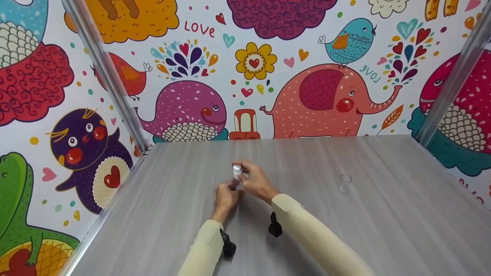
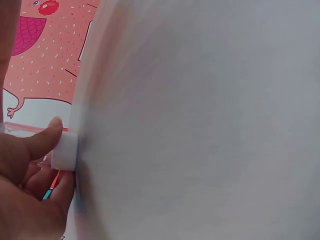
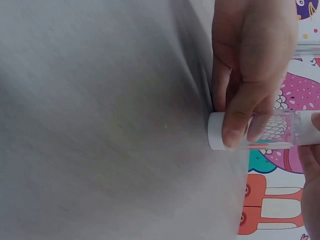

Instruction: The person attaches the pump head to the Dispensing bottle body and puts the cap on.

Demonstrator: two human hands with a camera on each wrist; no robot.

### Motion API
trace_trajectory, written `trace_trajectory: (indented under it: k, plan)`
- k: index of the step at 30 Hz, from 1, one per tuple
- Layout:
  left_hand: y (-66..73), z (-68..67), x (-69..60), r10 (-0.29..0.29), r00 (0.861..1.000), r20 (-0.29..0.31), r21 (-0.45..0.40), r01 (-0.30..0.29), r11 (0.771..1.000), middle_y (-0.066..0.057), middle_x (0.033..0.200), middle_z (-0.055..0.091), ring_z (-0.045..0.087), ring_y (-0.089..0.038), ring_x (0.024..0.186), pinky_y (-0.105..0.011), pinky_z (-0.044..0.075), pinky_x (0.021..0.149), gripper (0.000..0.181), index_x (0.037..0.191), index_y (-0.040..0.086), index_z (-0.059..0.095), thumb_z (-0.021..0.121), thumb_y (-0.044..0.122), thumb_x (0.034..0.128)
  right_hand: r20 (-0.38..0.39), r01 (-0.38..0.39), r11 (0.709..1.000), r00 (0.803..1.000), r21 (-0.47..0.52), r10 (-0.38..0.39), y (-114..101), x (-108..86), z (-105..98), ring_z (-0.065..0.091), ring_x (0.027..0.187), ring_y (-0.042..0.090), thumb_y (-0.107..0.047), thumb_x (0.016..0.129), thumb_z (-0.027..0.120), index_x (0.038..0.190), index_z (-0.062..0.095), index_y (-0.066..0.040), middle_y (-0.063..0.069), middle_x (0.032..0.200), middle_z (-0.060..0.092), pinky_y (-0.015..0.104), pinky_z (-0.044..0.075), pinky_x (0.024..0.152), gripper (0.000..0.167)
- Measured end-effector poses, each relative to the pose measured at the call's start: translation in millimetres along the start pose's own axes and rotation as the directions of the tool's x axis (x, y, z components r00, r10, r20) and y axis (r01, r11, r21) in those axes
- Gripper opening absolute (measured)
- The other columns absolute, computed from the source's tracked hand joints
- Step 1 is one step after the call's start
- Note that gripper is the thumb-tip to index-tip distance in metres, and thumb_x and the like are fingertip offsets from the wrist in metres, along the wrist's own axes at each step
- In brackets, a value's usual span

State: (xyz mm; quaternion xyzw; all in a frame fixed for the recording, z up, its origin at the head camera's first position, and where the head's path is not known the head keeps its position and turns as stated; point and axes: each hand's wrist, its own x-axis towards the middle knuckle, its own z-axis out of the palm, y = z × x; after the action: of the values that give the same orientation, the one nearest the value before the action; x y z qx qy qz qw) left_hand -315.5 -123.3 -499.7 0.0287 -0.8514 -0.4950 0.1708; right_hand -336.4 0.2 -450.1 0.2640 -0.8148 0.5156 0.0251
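Both hands are on a small clear bottle (image 1: 237, 170) with white ends, upright over the grey table. My left hand (image 1: 226, 198) grips its lower part; in the left wrist view the left hand (image 2: 37, 172) pinches the white base (image 2: 65, 151). Higher up, my right hand (image 1: 256, 181) has thumb and fingers round the white top. In the right wrist view the left hand (image 3: 257, 65) pinches the base (image 3: 216, 131) of the transparent body (image 3: 281, 129), while the right hand (image 3: 311, 175), partly cut off by the frame edge, holds the other end.
A small clear, round-rimmed object (image 1: 346, 178) stands on the table (image 1: 368, 234), right of the hands. Metal posts (image 1: 111, 76) frame the table at left and right. Behind it rises a wall with colourful animal pictures.
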Motion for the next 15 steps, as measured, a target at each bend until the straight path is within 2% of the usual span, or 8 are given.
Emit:
trace_trajectory:
  k: [4, 11, 15]
  plan:
    - [0.4, -0.2, 0.0, 0.002, 1.000, 0.006, -0.013, -0.002, 1.000, 0.004, 0.061, 0.047, 0.042, -0.012, 0.061, -0.025, 0.035, 0.059, 0.018, 0.085, -0.004, 0.074, 0.079, -0.001, 0.0680, -0.016, -0.002, 1.000, 1.000, -0.004, 0.002, 1.0, -0.5, 0.2, 0.060, 0.126, 0.028, 0.009, 0.093, 0.057, 0.136, 0.058, -0.004, 0.014, 0.135, 0.063, 0.042, 0.048, 0.106, 0.046]
    - [1.3, -0.4, -0.3, -0.004, 1.000, 0.005, -0.033, 0.004, 0.999, -0.005, 0.068, 0.061, 0.045, -0.013, 0.065, -0.025, 0.040, 0.061, 0.020, 0.088, -0.005, 0.075, 0.080, 0.000, 0.0684, -0.047, -0.039, 0.999, 0.998, 0.026, 0.040, 1.8, -0.5, -1.6, 0.065, 0.120, 0.028, 0.005, 0.093, 0.062, 0.136, 0.059, -0.007, 0.013, 0.126, 0.067, 0.042, 0.050, 0.103, 0.045]
    - [1.3, 0.0, -0.6, -0.016, 1.000, 0.012, -0.036, 0.017, 0.999, -0.012, 0.073, 0.067, 0.048, -0.015, 0.066, -0.028, 0.042, 0.062, 0.021, 0.089, -0.006, 0.075, 0.080, -0.001, 0.0694, -0.048, -0.041, 0.998, 0.998, 0.043, 0.043, 4.3, -0.9, -1.8, 0.065, 0.120, 0.028, 0.001, 0.093, 0.064, 0.137, 0.058, -0.006, 0.013, 0.127, 0.067, 0.041, 0.051, 0.102, 0.045]
